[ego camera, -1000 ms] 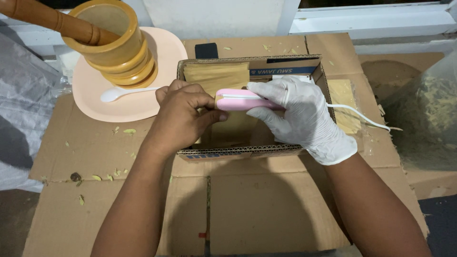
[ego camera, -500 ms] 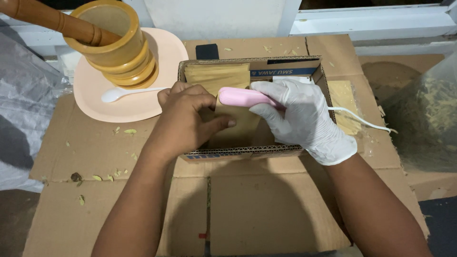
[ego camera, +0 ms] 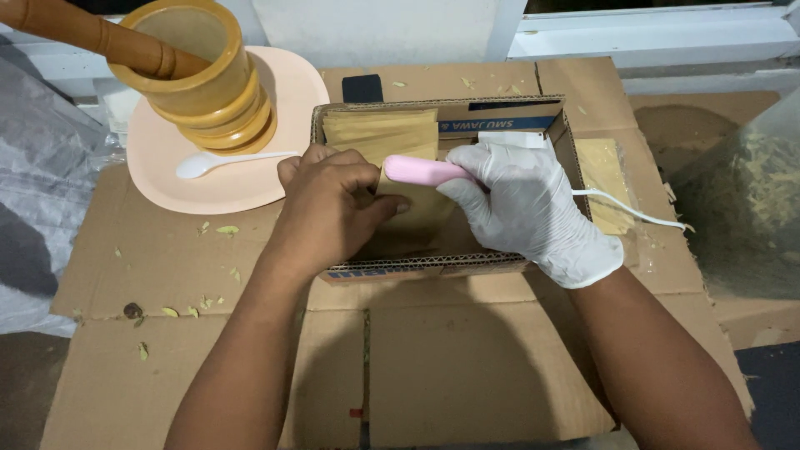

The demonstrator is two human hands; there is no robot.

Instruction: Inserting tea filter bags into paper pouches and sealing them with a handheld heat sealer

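Now pinching a tan packet (ego camera: 408, 208) with bare left hand (ego camera: 329, 212) fingers, steadying it; gloved right hand (ego camera: 525, 208) fingers wrapped tight round pink sealer (ego camera: 421, 171), pressing beside them.

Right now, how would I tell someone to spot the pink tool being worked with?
Find the open cardboard box in the middle of the flattened cardboard sheets. Over its inside, the white-gloved right hand grips the pink tool, a slim rounded bar beside the bare left hand. It is the only pink thing there, and a white cord trails out to the right.
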